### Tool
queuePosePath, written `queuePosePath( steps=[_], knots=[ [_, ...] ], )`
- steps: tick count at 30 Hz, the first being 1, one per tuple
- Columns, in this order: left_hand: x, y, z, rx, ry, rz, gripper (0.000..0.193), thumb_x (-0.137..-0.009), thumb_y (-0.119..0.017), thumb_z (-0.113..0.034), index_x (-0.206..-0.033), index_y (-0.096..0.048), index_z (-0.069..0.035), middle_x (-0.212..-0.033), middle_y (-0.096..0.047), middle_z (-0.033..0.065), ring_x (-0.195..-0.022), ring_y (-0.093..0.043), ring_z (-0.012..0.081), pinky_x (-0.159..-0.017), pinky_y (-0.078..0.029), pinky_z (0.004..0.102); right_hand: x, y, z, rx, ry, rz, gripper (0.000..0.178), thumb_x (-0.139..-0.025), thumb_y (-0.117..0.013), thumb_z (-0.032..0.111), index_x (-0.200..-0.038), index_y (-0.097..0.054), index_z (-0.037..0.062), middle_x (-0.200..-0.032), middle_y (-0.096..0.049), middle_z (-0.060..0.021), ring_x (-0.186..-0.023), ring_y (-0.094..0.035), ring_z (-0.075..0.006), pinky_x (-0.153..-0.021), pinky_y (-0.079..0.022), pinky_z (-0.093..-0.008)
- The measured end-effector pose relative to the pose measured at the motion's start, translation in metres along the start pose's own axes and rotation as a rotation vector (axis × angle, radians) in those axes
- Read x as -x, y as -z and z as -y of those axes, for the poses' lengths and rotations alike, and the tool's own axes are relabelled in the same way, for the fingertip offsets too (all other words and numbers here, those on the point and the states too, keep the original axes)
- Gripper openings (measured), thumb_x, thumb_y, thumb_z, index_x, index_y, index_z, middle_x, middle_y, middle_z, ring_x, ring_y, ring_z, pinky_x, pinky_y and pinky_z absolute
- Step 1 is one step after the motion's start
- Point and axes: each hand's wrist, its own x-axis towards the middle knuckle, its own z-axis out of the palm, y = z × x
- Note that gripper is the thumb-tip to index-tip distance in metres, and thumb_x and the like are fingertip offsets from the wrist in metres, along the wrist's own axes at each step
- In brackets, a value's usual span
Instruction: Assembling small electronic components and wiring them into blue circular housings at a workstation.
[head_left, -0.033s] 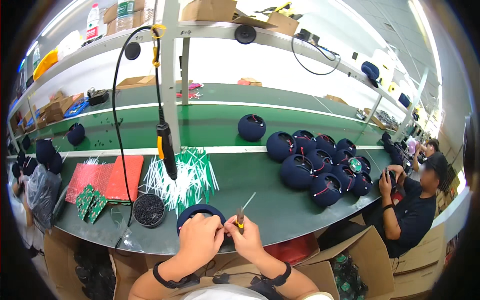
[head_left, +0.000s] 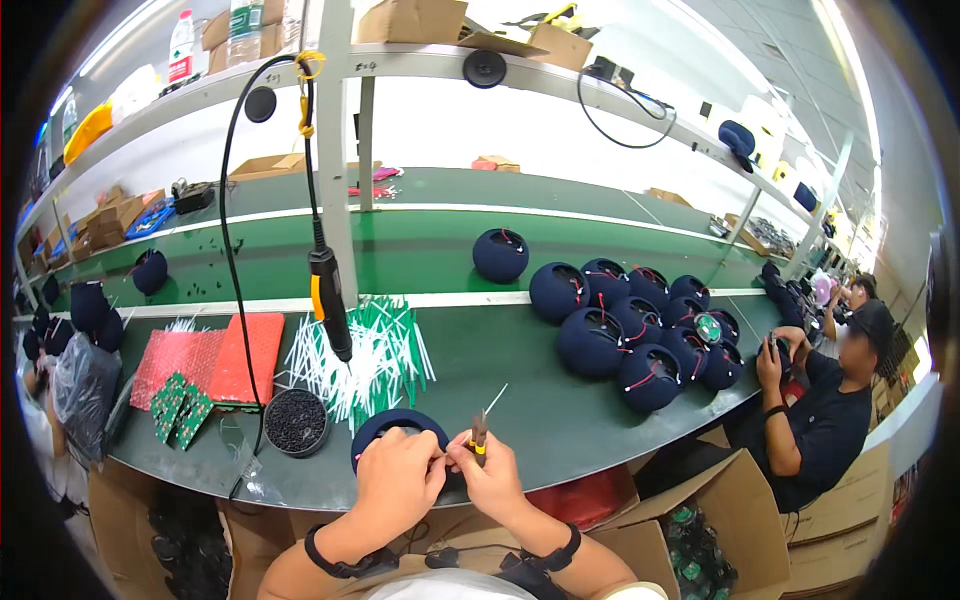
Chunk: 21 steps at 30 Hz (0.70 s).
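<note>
At the near edge of the bench sits a dark blue, fabric-looking round shell, partly covered by my hands. My left hand is closed over its near side, with thumb and fingers pinched together at the rim. In my right hand is a small pair of cutters with yellow-and-black handles; that hand's fingertips meet the left ones beside the shell. A thin white strip shows just beyond the cutters. What the fingertips pinch between them is hidden.
Left of the shell are a pile of white cable ties, a round tin of black screws, green circuit boards and red bubble wrap. An electric screwdriver hangs above. Several blue shells stand right, near a seated co-worker.
</note>
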Motion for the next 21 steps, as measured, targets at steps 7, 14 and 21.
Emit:
queuePosePath(
  steps=[7, 14, 21],
  knots=[
    [-0.002, 0.006, 0.007, 0.08, 0.035, 0.095, 0.011, -0.082, -0.074, -0.013, -0.089, -0.066, -0.009, -0.079, -0.065, 0.009, -0.082, -0.061, 0.0306, -0.071, -0.048, 0.0447, 0.002, 0.016, 0.004, -0.085, -0.064, 0.065, 0.02, -0.1, -0.07, 0.017, -0.11, -0.064, -0.0003, -0.093, -0.072, -0.0051, -0.084, -0.068, -0.0122, -0.076, -0.054, -0.0287],
    [-0.012, 0.027, 0.008, 0.194, 0.092, 0.37, 0.032, -0.082, -0.079, -0.011, -0.11, -0.063, -0.015, -0.09, -0.063, 0.0036, -0.093, -0.061, 0.0258, -0.08, -0.048, 0.0411, 0.03, 0.065, 0.037, 0.539, 0.081, 0.084, 0.021, -0.088, -0.075, 0.006, -0.105, -0.065, -0.0003, -0.09, -0.069, -0.0149, -0.078, -0.068, -0.0243, -0.073, -0.053, -0.0347],
    [-0.006, 0.023, 0.012, 0.185, 0.107, 0.337, 0.034, -0.081, -0.08, -0.01, -0.109, -0.062, -0.014, -0.087, -0.062, 0.0047, -0.09, -0.061, 0.0268, -0.079, -0.048, 0.0419, 0.025, 0.039, 0.02, 0.632, 0.182, 0.221, 0.027, -0.086, -0.075, 0.012, -0.109, -0.064, 0.0031, -0.091, -0.064, -0.018, -0.083, -0.064, -0.0406, -0.071, -0.051, -0.0461]
  ],
)
